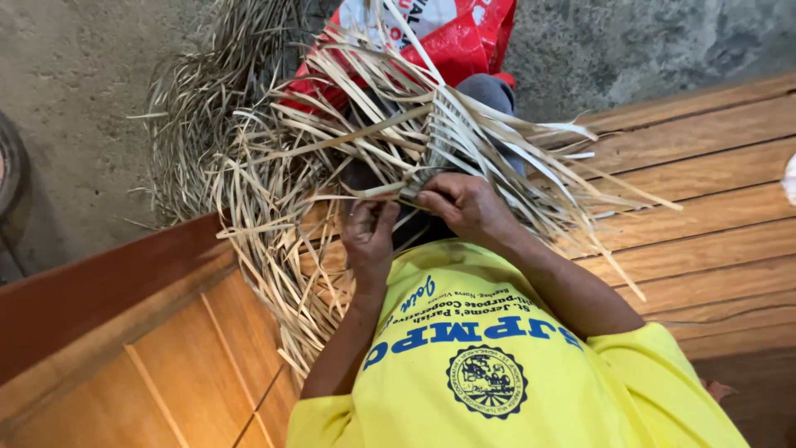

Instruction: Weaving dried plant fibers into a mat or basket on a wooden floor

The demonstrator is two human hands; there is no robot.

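2 hands at work on a weave of pale dried leaf strips [431, 141], held over the lap above a yellow shirt [497, 365]. Left hand [369, 236] with fingers curled shut around 1 flat strip [365, 195], pinched just below the woven edge. Right hand [464, 203] closed too, fingers [431, 199] gripping the woven part where the strips cross, strips fanning out up and to the right past the knuckles. Loose strips spilling left onto a heap [207, 141] on the concrete floor [75, 108]. Red plastic bag [464, 33] beyond the weave. Wooden slatted bench [713, 207] underneath on the right.
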